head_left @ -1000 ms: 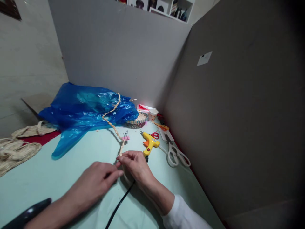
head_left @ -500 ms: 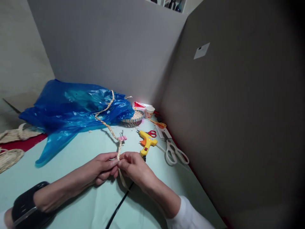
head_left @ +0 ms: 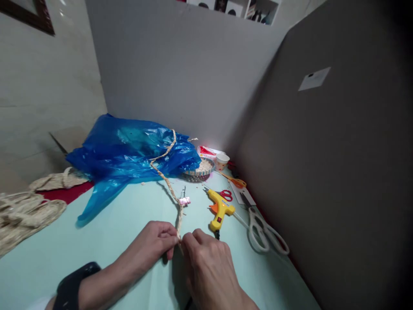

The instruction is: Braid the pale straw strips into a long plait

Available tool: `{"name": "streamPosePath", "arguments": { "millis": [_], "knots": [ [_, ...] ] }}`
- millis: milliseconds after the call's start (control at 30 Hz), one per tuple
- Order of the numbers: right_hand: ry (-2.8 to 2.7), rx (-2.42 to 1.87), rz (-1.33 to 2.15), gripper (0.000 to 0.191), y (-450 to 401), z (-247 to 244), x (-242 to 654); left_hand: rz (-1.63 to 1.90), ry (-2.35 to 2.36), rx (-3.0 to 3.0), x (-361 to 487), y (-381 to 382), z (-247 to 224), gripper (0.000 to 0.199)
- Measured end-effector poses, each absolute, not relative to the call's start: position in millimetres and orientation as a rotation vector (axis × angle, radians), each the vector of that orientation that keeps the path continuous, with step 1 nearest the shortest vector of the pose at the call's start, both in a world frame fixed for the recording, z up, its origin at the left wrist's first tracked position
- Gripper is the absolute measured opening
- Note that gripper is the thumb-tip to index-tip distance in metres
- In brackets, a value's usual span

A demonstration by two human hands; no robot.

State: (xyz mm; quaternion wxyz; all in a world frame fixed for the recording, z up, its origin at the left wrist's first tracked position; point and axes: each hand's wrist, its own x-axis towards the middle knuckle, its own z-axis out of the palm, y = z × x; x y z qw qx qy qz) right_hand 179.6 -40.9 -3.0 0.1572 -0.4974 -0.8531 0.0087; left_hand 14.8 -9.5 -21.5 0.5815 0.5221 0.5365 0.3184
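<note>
Well, at far left, woven straw pieces near a crumpled blue bag; next, left hand with thumb and fingers pinched together on the lower part of a straw braid, running up past a pink clip and onto the bag; then right hand with fingers curled beside the braid's end, cannot tell whether gripping; beyond, yellow glue gun and white-handled scissors on the mint-green counter.

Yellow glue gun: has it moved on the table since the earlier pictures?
No: the yellow glue gun lies just as it did beside the red-handled scissors, at the same slant; only the camera's view has shifted.
</note>
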Motion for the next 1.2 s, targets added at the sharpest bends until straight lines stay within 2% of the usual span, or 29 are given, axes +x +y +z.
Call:
{"name": "streamPosePath", "arguments": {
  "millis": [167,267,367,467,567,733,967,1200],
  "knots": [
    [-2.354,-1.101,-0.290,0.019,-48,-29,171,0.744,1.224,1.146,16,-10,-20,0.022],
    [-2.364,-1.024,-0.312,0.015,-49,-42,158,0.725,1.165,1.111,11,-11,-19,0.023],
    [-2.436,-0.940,-0.253,0.012,-46,-35,157,0.733,1.098,1.099,6,-13,-17,0.025],
    [-2.396,-0.965,-0.035,0.011,-41,-10,170,0.754,1.093,1.094,5,-15,-16,0.025],
    [-2.110,-1.282,0.345,0.019,-34,11,183,0.719,1.112,1.147,5,-14,-17,0.025],
    [-2.055,-1.422,0.868,0.018,-24,11,186,0.658,1.070,1.209,5,-16,-18,0.034],
    [-2.013,-1.306,1.152,0.016,-18,6,184,0.743,1.094,1.144,5,-20,-16,0.044],
    [-2.094,-1.238,1.186,0.025,-16,9,190,0.768,1.051,1.090,4,-17,-18,0.038]
  ]
}}
